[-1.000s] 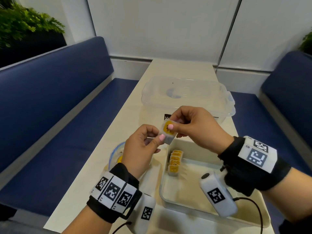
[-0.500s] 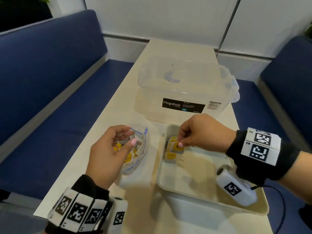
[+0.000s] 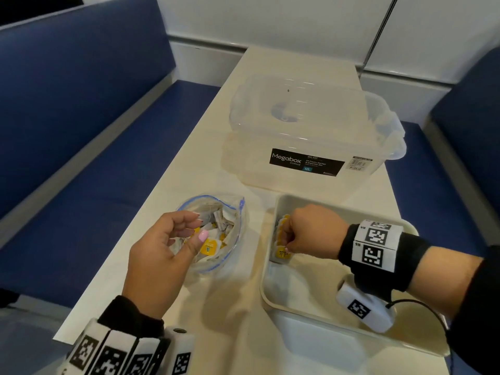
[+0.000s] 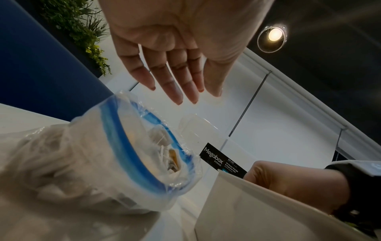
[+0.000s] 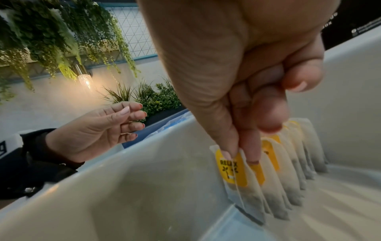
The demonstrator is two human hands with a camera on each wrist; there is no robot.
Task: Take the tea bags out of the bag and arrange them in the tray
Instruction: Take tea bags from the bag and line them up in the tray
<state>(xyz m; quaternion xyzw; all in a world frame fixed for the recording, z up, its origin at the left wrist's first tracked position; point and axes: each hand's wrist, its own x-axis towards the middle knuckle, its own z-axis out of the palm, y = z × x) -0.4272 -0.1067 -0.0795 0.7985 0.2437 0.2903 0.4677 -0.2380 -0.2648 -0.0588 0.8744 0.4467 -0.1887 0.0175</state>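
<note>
Cream table (image 3: pixel 173 169) carries clear storage box (image 3: pixel 311 125), bag (image 3: pixel 230 255), tray (image 3: pixel 273 290).

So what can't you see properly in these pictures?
- Row of yellow-labelled tea bags in the cream plastic tray: head view, right hand covers most; count unclear.
- Clear zip bag with blue rim: left wrist view, contents blurred, count unclear.
- Small print on the clear plastic storage box label: head view, too small.
- Left hand: holds nothing.

I see bare tray (image 3: pixel 322 301) floor near me; the storage box (image 3: pixel 311 136) blocks the surface (image 3: pixel 238 334) beyond.
</note>
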